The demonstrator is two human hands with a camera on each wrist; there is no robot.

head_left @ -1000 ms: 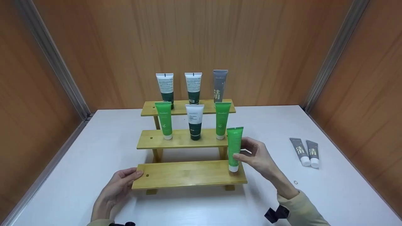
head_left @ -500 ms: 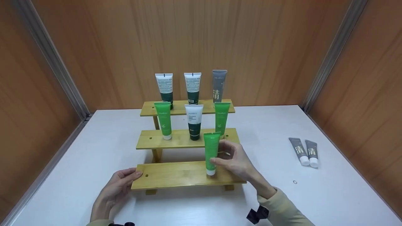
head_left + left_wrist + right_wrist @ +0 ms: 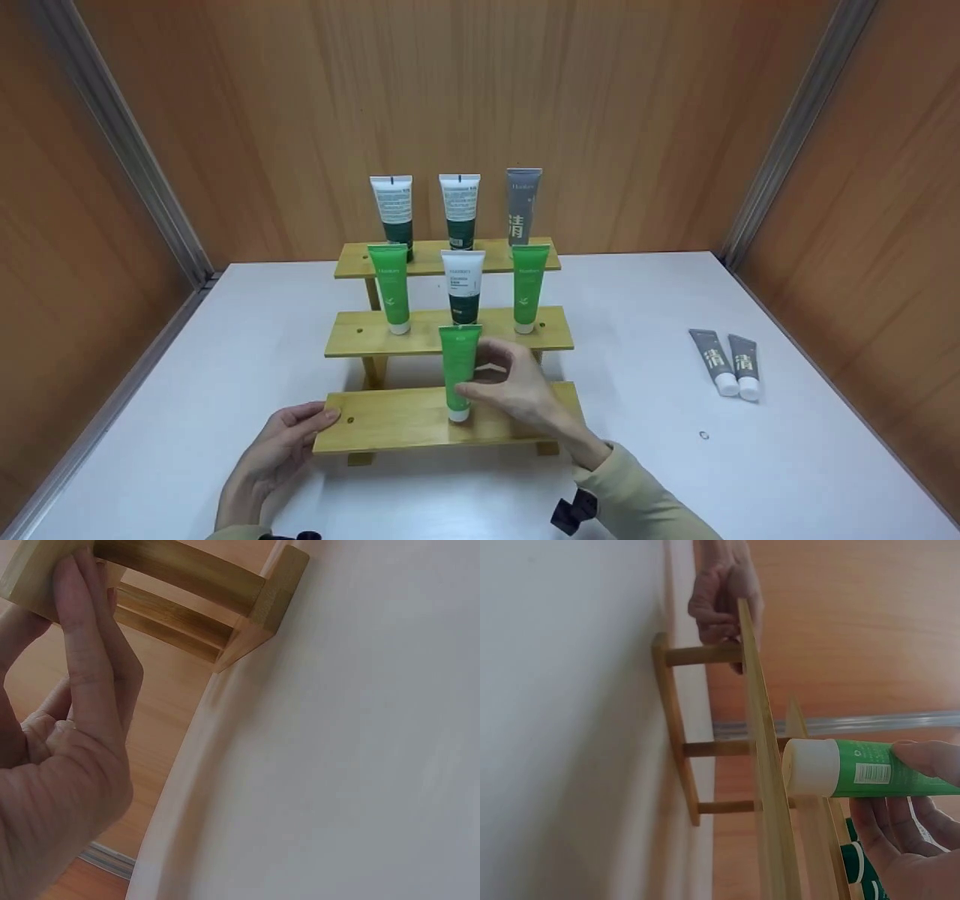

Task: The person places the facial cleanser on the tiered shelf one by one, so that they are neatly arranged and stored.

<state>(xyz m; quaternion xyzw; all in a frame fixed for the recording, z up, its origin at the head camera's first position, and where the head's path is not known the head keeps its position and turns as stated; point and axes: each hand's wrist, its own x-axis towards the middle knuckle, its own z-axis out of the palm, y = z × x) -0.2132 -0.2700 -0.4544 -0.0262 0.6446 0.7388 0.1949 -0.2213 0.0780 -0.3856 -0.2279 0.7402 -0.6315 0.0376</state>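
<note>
My right hand (image 3: 517,386) pinches a green squeeze tube (image 3: 458,360) between thumb and fingers, white cap down, over the middle of the lowest board (image 3: 390,421) of a three-step wooden stand. In the right wrist view the white cap (image 3: 814,767) is close to that board; whether they touch I cannot tell. My left hand (image 3: 277,442) grips the board's left end, thumb on top and fingers below. On the middle step stand a green tube (image 3: 390,281), a white-and-dark-green tube (image 3: 463,279) and another green tube (image 3: 529,281).
The top step bears two white-and-dark-green tubes (image 3: 392,206) and a grey tube (image 3: 522,206). Two more grey tubes (image 3: 714,361) lie side by side on the white table (image 3: 630,300) at right. A small ring (image 3: 703,435) lies nearer. Wood panels (image 3: 637,127) enclose the back and sides.
My right hand has carried the green tube leftward along the lowest board, from its right end to its middle, and slightly nearer. My left hand has kept its grip on the board.
</note>
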